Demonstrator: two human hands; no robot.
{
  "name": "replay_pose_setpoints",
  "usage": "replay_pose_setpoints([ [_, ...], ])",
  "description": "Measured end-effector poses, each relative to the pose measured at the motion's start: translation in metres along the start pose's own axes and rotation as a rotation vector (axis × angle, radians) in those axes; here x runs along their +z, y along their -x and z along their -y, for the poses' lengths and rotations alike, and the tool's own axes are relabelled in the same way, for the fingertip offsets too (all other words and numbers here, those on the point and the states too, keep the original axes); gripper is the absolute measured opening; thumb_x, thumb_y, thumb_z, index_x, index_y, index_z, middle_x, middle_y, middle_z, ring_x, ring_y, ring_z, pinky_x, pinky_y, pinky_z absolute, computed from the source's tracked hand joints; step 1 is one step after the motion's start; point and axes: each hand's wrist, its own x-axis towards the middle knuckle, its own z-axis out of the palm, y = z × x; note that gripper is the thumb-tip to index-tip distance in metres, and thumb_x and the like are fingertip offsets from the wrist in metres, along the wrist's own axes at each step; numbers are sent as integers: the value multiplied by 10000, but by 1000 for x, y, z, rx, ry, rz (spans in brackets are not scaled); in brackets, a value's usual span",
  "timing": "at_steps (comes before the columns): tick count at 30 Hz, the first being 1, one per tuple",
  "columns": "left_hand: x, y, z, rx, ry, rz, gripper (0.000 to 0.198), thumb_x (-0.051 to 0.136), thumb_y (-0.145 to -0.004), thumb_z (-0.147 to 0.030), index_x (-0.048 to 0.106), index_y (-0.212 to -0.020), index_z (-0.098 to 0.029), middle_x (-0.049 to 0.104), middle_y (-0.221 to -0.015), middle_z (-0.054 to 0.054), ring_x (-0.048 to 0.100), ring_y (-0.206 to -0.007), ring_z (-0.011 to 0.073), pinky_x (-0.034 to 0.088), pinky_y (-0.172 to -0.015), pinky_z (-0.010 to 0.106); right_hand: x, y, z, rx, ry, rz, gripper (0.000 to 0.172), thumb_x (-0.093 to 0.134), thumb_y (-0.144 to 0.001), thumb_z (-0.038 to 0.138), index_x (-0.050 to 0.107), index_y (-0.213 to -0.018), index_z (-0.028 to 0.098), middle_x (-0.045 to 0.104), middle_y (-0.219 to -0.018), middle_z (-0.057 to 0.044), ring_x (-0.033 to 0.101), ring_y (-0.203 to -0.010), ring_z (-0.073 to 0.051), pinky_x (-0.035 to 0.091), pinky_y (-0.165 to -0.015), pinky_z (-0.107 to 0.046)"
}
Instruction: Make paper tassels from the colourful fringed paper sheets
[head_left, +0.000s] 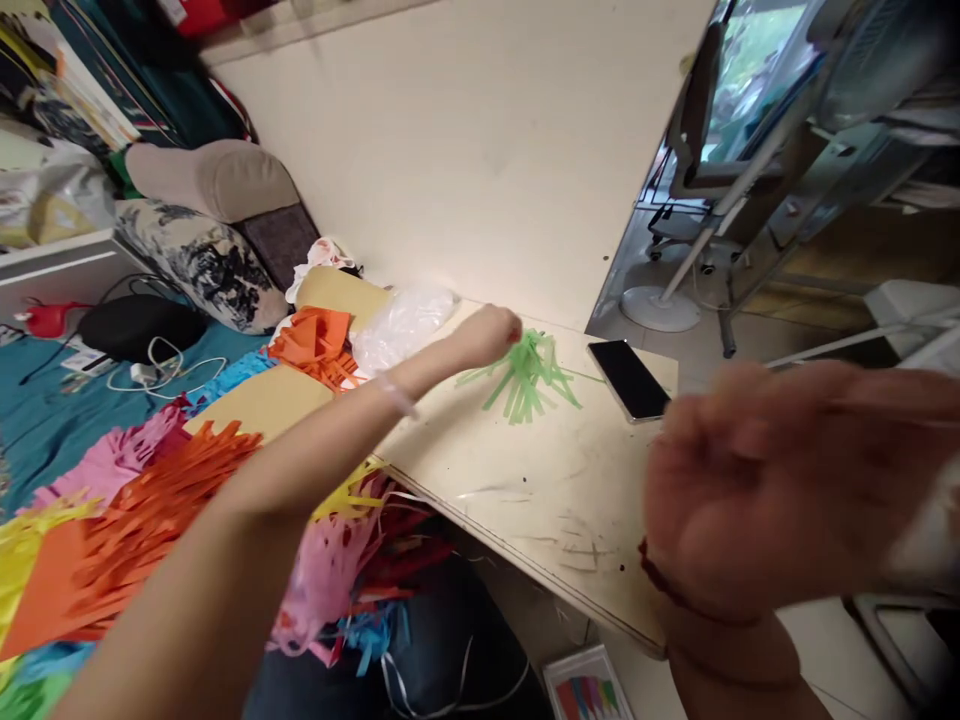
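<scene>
My left hand (487,335) reaches over the wooden board, its fingers closed on the gathered top of a green paper tassel (529,380). The tassel's cut strips fan out on the board. Close to the camera at the right, my right hand (780,480) is raised, blurred, with its fingers curled in. Whatever it may hold is hidden. A dark red cord bracelet (675,595) circles that wrist. A black phone (628,380) lies on the board to the right of the tassel.
Orange fringed paper (165,490) and pink fringed paper (330,570) lie at the left and over my lap. A crumpled clear plastic bag (405,325) rests against the upright panel (465,150). A white fan base (660,308) stands on the floor beyond the board.
</scene>
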Motion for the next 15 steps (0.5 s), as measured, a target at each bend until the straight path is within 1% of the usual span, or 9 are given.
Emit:
replay_pose_setpoints([
  [2, 24, -51, -9, -79, 15, -69, 233, 461, -885, -126, 672, -934, -40, 663, -908, 101, 640, -861, 188, 490, -835, 338, 13, 2, -6, -41, -104, -114, 88, 526, -920, 248, 570, -960, 314, 440, -637, 21, 453, -549, -119, 376, -466, -256],
  [3, 37, -68, -10, -120, 31, -81, 233, 480, -909, -174, 646, -1010, -45, 650, -992, 117, 632, -921, 203, 497, -851, 366, 16, 2, -9, -47, -141, -125, 108, 546, -902, 215, 579, -967, 295, 465, -637, 19, 458, -546, -117, 377, -467, -258],
  [4, 49, -79, -10, -158, 50, -83, 250, 522, -916, -237, 612, -1086, -79, 631, -1070, 114, 622, -961, 212, 512, -848, 392, 18, 1, -12, -40, -152, -94, 130, 546, -897, 197, 581, -985, 286, 497, -643, 18, 467, -544, -116, 381, -465, -258],
  [6, 67, -88, -6, -197, 97, -76, 335, 556, -910, -327, 555, -1186, -137, 585, -1180, 101, 605, -1009, 213, 528, -852, 420, 17, 0, -16, -29, -144, -38, 131, 538, -898, 185, 594, -974, 277, 557, -654, 13, 481, -529, -112, 382, -444, -254],
  [8, 77, -85, 1, -188, 152, -68, 360, 545, -915, -354, 543, -1203, -138, 569, -1197, 92, 606, -997, 197, 530, -855, 403, 14, -1, -18, -25, -126, 27, 98, 565, -883, 186, 620, -895, 266, 597, -659, 7, 519, -540, -116, 410, -444, -255],
  [10, 76, -76, 7, -154, 215, -71, 314, 543, -918, -339, 570, -1149, -129, 596, -1128, 80, 622, -928, 172, 543, -808, 365, 12, -2, -19, -34, -125, 71, 75, 612, -855, 195, 642, -822, 254, 608, -641, 5, 565, -571, -126, 465, -484, -270],
  [13, 61, -50, 14, -101, 326, -116, 150, 594, -881, -247, 625, -926, -107, 641, -852, 36, 616, -737, 136, 534, -640, 260, 14, -3, -24, 12, -134, 49, 74, 634, -840, 176, 662, -816, 240, 642, -658, 8, 620, -623, -129, 528, -566, -279],
  [14, 53, -36, 15, -85, 367, -140, 109, 598, -865, -207, 624, -860, -101, 626, -756, 19, 600, -675, 120, 510, -590, 224, 16, -4, -26, 48, -131, 39, 78, 631, -843, 168, 665, -826, 235, 658, -675, 10, 631, -629, -121, 536, -577, -269],
  [15, 44, -20, 15, -69, 410, -163, 86, 585, -857, -176, 619, -845, -97, 606, -695, 2, 586, -633, 102, 488, -558, 196, 17, -5, -29, 87, -121, 37, 78, 629, -844, 162, 667, -834, 229, 669, -685, 12, 639, -628, -113, 539, -580, -254],
])
